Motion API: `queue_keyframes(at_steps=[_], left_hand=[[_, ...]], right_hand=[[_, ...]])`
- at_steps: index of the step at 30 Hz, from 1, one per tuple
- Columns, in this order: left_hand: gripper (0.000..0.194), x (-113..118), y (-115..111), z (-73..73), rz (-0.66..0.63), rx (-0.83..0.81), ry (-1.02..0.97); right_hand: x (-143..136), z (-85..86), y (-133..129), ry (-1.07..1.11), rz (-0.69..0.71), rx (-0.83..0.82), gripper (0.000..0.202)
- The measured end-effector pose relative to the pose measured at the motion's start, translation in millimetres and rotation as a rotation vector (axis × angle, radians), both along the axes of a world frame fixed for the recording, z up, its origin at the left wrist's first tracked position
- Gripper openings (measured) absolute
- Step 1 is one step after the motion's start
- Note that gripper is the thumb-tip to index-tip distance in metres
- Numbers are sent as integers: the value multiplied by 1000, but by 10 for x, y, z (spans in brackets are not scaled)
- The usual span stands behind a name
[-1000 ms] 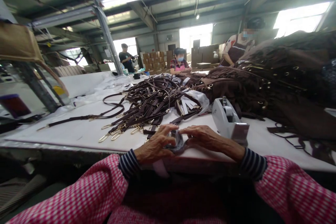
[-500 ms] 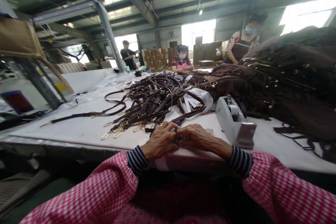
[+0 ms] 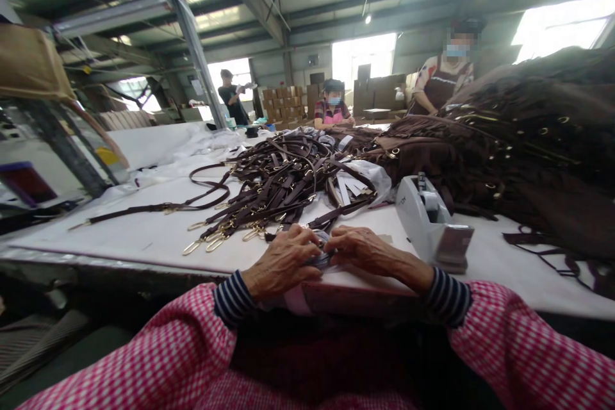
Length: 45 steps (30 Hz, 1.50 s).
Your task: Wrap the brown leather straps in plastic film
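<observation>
Nearest, along the bottom of the frame, see pink checked sleeves (image 3: 158, 333) reaching in from both lower corners. Just beyond, at lower centre, find a left hand (image 3: 288, 256) closed on the left side of a grey coil (image 3: 321, 261), and a right hand (image 3: 362, 250) bent over at the coil's right side. Cannot tell whether gripped or merely touched on the right, given the hidden fingertips; note both hands close together, not clasped. Could spring loose if released on one side, or slide off the white table (image 3: 134, 237) if pushed toward the front edge, so near below. Right of centre, mind the tape dispenser (image 3: 423, 224), just beyond the right wrist and easy to knock with a wide swing of that arm. Farther up, around the middle, see heaped brown straps (image 3: 283, 186) with gold clips (image 3: 216, 242) at the lower left; likely to tangle if dragged, because of hooks catching in loops. At the right, note a tall heap of brown cloth (image 3: 509, 134), liable to slump if tugged from below. Farthest, across the upper middle, make out stacked boxes (image 3: 283, 106) and a seated worker (image 3: 331, 114), well apart from the hands.
</observation>
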<state>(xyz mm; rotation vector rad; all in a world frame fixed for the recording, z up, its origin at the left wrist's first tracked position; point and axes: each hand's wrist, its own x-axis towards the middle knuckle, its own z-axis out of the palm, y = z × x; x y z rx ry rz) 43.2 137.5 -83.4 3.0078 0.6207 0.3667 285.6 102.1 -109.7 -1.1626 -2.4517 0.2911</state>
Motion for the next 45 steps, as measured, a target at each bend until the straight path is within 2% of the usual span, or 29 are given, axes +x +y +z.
queue_keyframes(at_steps=[3,7,10,14,17,19,23,27,31,34,36,39,41,43,45], left_hand=[[30,145,-133,-183,173,115,-71],[13,258,-215,-374,273,104,-162],[11,256,-193,-383,263,32,-210],[13,229,-144,-326,197,-8,-220],[14,214,-125,-318,163,-17,-236],[15,195,-123,-327,149,-21,-252],[13,120,-140,-340,107,22,-217],[17,84,-173,-363,163,125,-135],[16,142,-204,-362,216,77,-145],[16,106,-259,-240,239,-59,-273],[18,-17,-326,-83,301,-244,-448],[28,-307,-458,192,464,-733,-755],[29,-495,-556,320,524,-1018,-994],[24,-623,-661,355,540,-1171,-1216],[19,-674,-772,294,553,-1264,-1383]], right_hand=[[1,-68,26,63,-2,-21,22],[83,-33,67,175,-9,-101,30],[182,138,58,271,-44,-132,42],[234,327,-48,362,-78,-161,46],[160,251,-124,210,-51,-123,46],[82,128,-140,118,-53,-53,35],[-23,-53,-114,122,-68,-10,17],[-23,-91,-99,139,-72,-7,13],[3,-60,-110,181,-69,-19,16],[64,26,-112,247,-72,-41,28],[139,85,-99,297,-135,-28,37],[249,99,-58,302,-274,34,40],[271,51,-28,245,-326,77,33],[239,-21,2,157,-327,114,23],[174,-90,38,59,-298,146,17]])
